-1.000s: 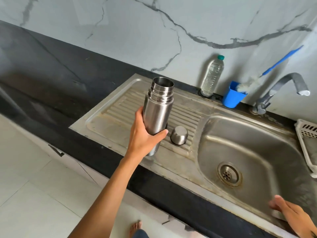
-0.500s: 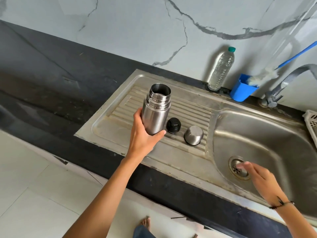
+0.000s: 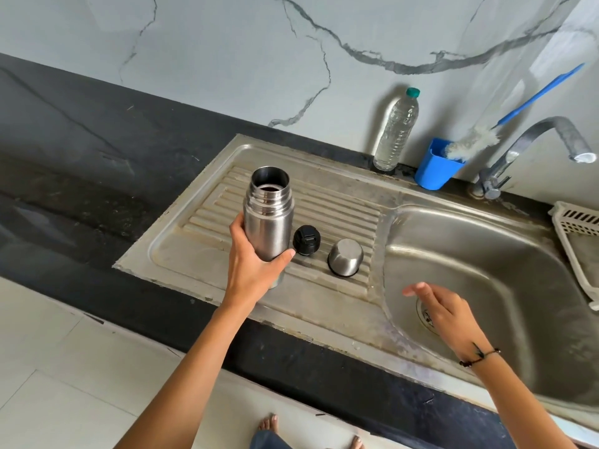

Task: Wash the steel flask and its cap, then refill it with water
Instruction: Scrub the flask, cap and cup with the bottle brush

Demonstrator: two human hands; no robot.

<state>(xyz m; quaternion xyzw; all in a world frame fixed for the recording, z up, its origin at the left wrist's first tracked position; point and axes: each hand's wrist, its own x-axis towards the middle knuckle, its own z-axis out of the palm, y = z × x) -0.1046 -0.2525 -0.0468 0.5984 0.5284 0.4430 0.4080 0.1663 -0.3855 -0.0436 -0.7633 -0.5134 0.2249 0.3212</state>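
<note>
Left hand [image 3: 251, 264] grips the steel flask [image 3: 268, 218] around its lower body, upright, mouth open, above the ribbed drainboard [image 3: 340, 205] of the steel sink [image 3: 486, 254]; cannot tell if the base touches the drainboard. Black stopper [image 3: 306, 240] lies on the drainboard just beside the flask, and the steel cap [image 3: 345, 257] sits mouth-down next to the stopper, toward the basin. Right hand [image 3: 444, 314] hovers over the basin by the drain [image 3: 425, 315], fingers spread and relaxed, holding nothing; black thread bracelet [image 3: 479, 354] on the wrist. At the back of the dark bench [image 3: 97, 150]: plastic water bottle [image 3: 396, 131] with a green lid, blue cup [image 3: 432, 165] holding a blue-handled bottle brush [image 3: 466, 145], then the tap [image 3: 534, 140]. White rack [image 3: 573, 234] at the right edge.
</note>
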